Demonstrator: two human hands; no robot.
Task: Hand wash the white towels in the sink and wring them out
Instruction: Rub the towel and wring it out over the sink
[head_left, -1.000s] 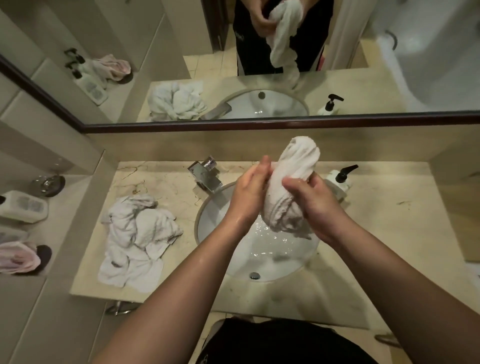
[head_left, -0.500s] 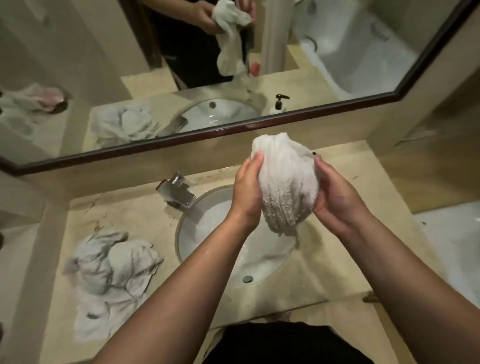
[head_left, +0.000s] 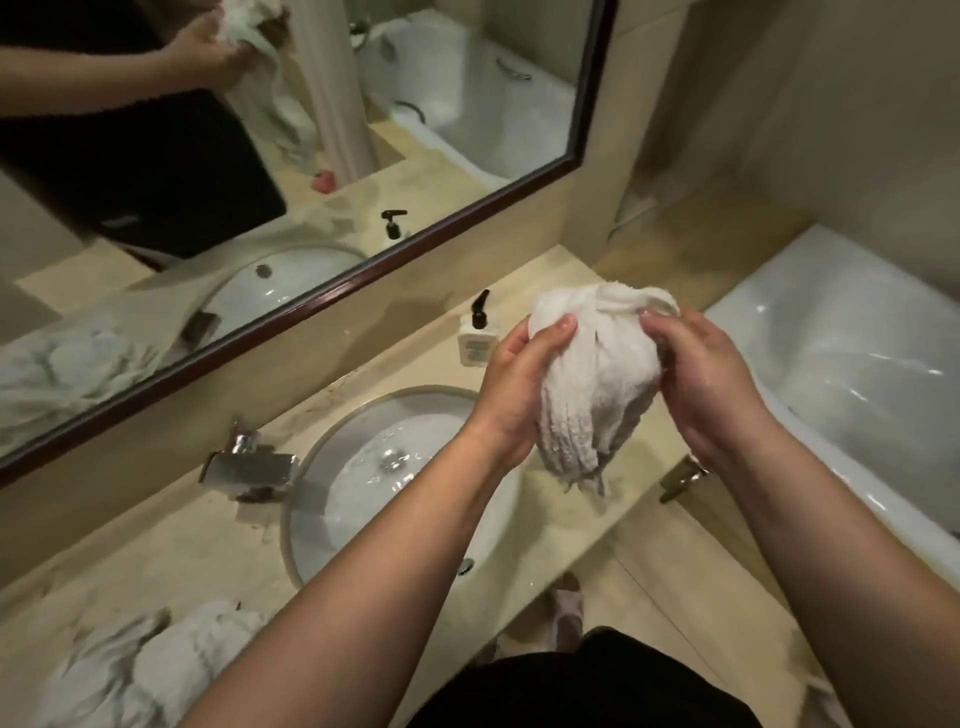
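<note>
A bunched white towel (head_left: 597, 384) hangs between my two hands, above the right end of the counter and to the right of the sink. My left hand (head_left: 519, 384) grips its left side with the fingers curled over the top. My right hand (head_left: 696, 379) grips its right side, the fingers pinching a fold near the top. The round white sink (head_left: 322, 493) lies lower left of the towel, with water in the bowl. More white towels (head_left: 140, 670) lie heaped on the counter at the lower left.
A chrome faucet (head_left: 249, 467) stands left of the sink. Behind my left hand a soap pump bottle (head_left: 475, 338) stands by the wall. A white bathtub (head_left: 841, 384) lies to the right past the counter's (head_left: 156, 561) end. A mirror (head_left: 260, 156) spans the wall.
My view has swung right and tilted. Both hands carried the towel from over the sink to the right, past the bowl's rim. The soap bottle has come back into view.
</note>
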